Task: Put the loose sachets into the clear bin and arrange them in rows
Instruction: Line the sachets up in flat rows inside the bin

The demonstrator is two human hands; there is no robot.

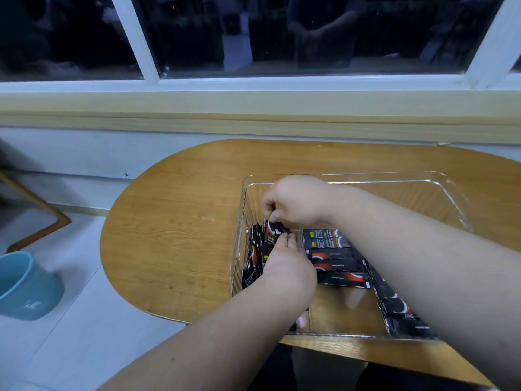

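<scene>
A clear bin [394, 182] stands on the wooden table [174, 227]. Inside it lie several black sachets with red and white print. One row [338, 263] lies flat in the middle, another row [394, 306] runs along the right under my right forearm. At the bin's left wall a bunch of sachets [258, 249] stands on edge. My right hand [296, 201] reaches in from above and pinches the top of one upright sachet [275, 228]. My left hand [287, 258] is inside the bin from the near side, its fingertips on the same sachets.
The table's rounded left end has bare wood. A blue round bin [25, 286] stands on the floor at the left. A wooden frame [42, 213] leans by the wall. The window sill [253, 119] runs behind the table.
</scene>
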